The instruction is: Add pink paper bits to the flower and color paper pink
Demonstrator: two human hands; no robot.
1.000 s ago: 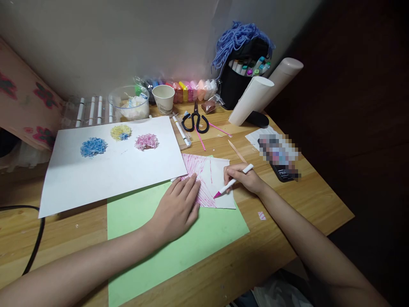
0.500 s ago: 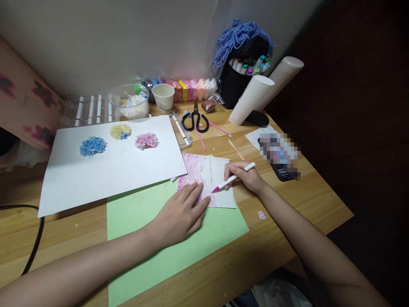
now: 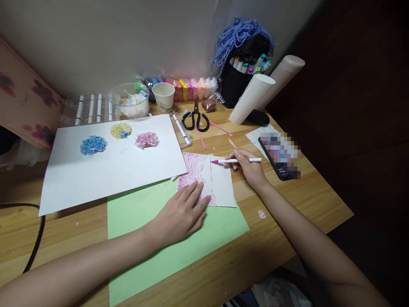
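Note:
A white marker with a magenta tip (image 3: 241, 160) is gripped in my right hand (image 3: 251, 170), its tip at the upper part of a small white paper (image 3: 223, 187). Pink strokes cover the paper's left side, and a pink line runs down its middle. My left hand (image 3: 183, 209) lies flat with fingers spread, its fingertips on the paper's lower left. Underneath is a light green sheet (image 3: 153, 260). To the left, a large white sheet (image 3: 105, 179) carries blue, yellow and pink clusters of crumpled bits. A thin wooden stick (image 3: 232, 144) shows just beyond my right hand.
Black-handled scissors (image 3: 196, 119), pink sticks (image 3: 200, 137) and a paper cup (image 3: 163, 97) stand or lie behind the papers. A clear bowl (image 3: 129, 102) is at the back. White rolls (image 3: 252, 100) lean by a black pen holder (image 3: 234, 85). A phone (image 3: 277, 160) lies at right.
My right hand has moved the marker up the paper from its lower edge area to near the top, and the marker now lies closer to level. My left hand stays in place.

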